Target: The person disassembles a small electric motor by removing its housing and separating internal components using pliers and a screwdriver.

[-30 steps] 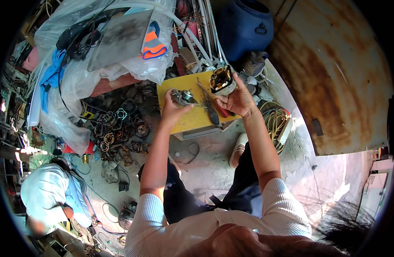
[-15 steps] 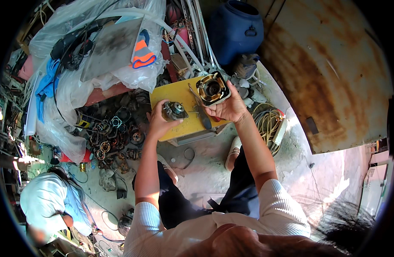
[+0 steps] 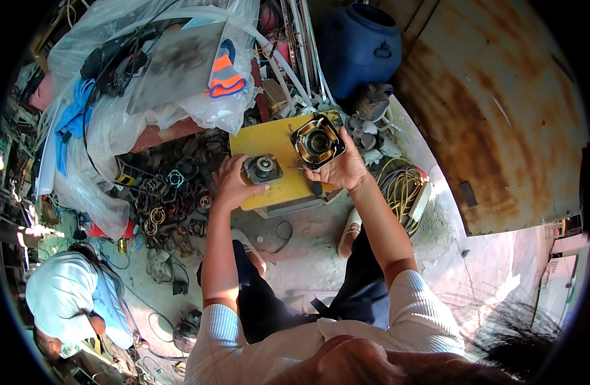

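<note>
Motor stator (image 3: pixel 319 142) and motor end cover (image 3: pixel 264 168) at a yellow tabletop (image 3: pixel 291 187).
The right hand (image 3: pixel 340 164) grasps the squarish stator, open face toward the viewer, over the tabletop's right side. The left hand (image 3: pixel 233 183), thumb and fingers spread, borders the end cover at left; whether it grips cannot be told. A dark handle (image 3: pixel 316 188) lies nearby.

Head camera: single fisheye view, upright, unmirrored. It looks steeply down from head height beyond the near edge of the bench (image 3: pixel 269 138), at about arm's reach; the bench top falls above frame centre.
</note>
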A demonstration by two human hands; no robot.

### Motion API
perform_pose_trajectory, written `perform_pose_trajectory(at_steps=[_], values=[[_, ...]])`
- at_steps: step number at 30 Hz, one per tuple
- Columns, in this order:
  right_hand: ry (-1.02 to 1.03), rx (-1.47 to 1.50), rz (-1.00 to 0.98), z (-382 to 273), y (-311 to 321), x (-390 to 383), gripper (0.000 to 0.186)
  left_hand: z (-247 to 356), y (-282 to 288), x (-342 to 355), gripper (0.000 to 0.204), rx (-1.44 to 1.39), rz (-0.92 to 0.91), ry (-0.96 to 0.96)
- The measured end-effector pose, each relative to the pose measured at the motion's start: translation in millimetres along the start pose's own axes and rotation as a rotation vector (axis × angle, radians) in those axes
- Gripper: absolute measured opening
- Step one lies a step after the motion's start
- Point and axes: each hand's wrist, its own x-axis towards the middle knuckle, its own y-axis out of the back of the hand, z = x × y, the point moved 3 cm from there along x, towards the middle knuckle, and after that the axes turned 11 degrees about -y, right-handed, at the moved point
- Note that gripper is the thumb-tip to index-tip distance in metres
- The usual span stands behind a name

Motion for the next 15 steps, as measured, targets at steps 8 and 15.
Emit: perform_pose_trajectory(at_steps=[8,15], values=[[-0.02,-0.019,0.076,2.7,3.2,6.7,0.078,9.3,6.9,-5.9,0.121,0.014,-0.086,0.047],[-0.012,-0.009,0.134,3.8,0.6,6.1,0.079,12.2,12.4,-6.1,0.121,-0.008,-0.045,-0.003]])
